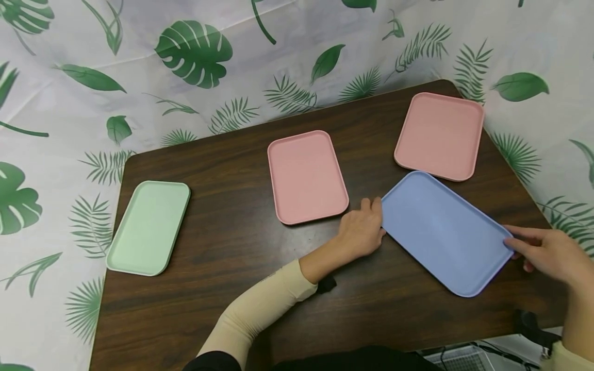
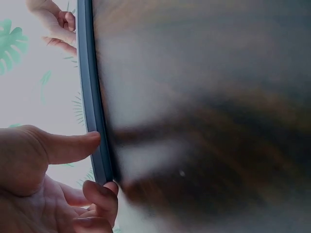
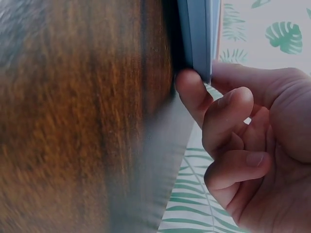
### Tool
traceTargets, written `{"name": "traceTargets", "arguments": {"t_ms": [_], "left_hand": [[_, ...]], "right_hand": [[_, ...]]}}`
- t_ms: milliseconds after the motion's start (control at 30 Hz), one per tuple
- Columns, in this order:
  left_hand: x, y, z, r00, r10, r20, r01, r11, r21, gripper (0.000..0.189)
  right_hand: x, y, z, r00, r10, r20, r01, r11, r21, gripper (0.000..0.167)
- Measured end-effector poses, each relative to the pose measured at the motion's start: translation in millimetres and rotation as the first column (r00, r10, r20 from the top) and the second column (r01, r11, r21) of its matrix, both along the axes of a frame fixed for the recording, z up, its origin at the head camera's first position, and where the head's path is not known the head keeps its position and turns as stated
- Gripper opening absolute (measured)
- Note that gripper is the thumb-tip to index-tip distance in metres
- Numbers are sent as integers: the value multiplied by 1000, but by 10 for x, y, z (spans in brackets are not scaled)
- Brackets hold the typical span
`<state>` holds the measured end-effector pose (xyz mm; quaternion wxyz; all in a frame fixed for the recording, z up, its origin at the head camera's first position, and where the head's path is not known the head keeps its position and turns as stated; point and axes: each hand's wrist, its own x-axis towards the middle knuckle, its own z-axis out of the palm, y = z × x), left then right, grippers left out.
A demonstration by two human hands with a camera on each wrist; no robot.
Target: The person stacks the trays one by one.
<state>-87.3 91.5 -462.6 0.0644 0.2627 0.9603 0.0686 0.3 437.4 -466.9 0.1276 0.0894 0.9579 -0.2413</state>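
We grip the blue tray (image 1: 445,234) at opposite corners, left hand (image 1: 362,229) and right hand (image 1: 554,252), near the right edge of the table (image 1: 223,257).

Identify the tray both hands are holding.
The blue tray, the only blue one: left hand pinches it at left, right hand at right. Neither hand holds the green tray, middle pink tray or right pink tray.
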Motion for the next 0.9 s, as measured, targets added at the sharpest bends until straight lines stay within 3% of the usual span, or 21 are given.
{"name": "traceTargets", "arguments": {"t_ms": [267, 500, 700, 900], "left_hand": [[-4, -42, 15, 1000, -2, -4, 3, 999, 46, 64], [-10, -148, 135, 1000, 2, -16, 0, 995, 96, 73], [-33, -322, 221, 999, 20, 41, -27, 985, 173, 74], [-81, -572, 303, 995, 44, 85, -66, 957, 284, 73]], "right_hand": [[40, -22, 4, 999, 0, -53, -3, 998, -55, 47], [39, -53, 50, 996, -26, -81, 11, 984, -179, 46], [0, -105, 124, 997, -14, -76, -3, 975, -224, 51], [-72, -240, 203, 996, 21, -84, -45, 955, -292, 52]]}}
